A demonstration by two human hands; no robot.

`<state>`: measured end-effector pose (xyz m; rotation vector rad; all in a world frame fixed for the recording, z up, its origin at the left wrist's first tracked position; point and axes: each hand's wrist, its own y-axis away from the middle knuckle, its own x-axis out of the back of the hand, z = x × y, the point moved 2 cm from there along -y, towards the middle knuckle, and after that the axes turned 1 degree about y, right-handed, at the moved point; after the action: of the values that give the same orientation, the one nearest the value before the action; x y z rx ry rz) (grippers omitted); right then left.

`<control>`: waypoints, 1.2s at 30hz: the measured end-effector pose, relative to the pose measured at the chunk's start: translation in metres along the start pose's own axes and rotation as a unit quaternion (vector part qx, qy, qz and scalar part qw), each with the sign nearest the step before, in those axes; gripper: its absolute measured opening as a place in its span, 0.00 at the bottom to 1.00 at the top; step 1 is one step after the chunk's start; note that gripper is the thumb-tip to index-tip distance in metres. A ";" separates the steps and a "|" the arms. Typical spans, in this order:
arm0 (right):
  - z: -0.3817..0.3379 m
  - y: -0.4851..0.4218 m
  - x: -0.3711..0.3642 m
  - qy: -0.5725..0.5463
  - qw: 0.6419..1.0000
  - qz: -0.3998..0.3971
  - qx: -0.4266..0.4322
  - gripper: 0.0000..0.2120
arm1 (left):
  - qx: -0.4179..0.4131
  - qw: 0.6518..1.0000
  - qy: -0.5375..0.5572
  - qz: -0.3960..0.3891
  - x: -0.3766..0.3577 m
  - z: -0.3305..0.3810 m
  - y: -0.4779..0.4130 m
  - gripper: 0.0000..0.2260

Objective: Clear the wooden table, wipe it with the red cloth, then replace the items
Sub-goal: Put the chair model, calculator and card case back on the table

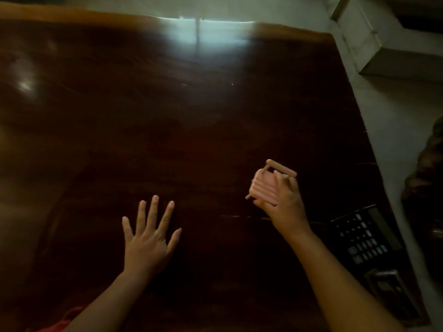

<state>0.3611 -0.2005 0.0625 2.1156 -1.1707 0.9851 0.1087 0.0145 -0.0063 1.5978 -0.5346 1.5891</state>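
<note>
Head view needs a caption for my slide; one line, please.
Right hand holds a pink object over the table; left hand spread flat; calculator at the right edge.

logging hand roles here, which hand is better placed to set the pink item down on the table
Right. The right hand already grips the pink item above the wooden table; the left hand is spread open and holds nothing.

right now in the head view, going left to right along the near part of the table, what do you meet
red cloth at the bottom edge → left hand, spread open → right hand gripping a pink ribbed object → black calculator at the wooden table's right edge
</note>
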 end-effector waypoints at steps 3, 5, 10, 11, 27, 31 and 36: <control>-0.028 0.011 -0.024 -0.014 0.999 -0.022 0.041 0.41 | 0.007 1.000 0.006 -0.011 0.003 -0.012 0.004 0.31; -0.046 0.016 -0.039 -0.012 0.997 -0.038 0.070 0.41 | 0.012 1.000 0.005 -0.015 0.004 -0.023 0.006 0.32; -0.084 0.022 -0.071 -0.026 0.989 -0.087 0.120 0.41 | 0.049 0.999 0.002 -0.006 0.010 -0.074 0.026 0.32; -0.090 0.022 -0.077 -0.030 0.988 -0.090 0.124 0.41 | 0.047 0.999 0.004 -0.011 0.012 -0.076 0.026 0.32; -0.094 0.044 -0.091 0.136 0.977 -0.048 0.156 0.49 | 0.040 0.999 0.002 -0.011 0.005 -0.076 0.023 0.33; -0.086 0.071 -0.075 0.115 0.981 -0.014 0.157 0.38 | 0.044 0.999 0.009 -0.018 0.008 -0.074 0.025 0.32; -0.028 0.088 -0.032 0.100 0.993 0.022 0.065 0.34 | 0.046 0.999 -0.003 -0.018 0.007 -0.070 0.025 0.33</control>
<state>0.2636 -0.2081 0.0624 2.0393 -1.0842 1.2931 0.0471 0.0553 -0.0012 1.6715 -0.4385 1.6036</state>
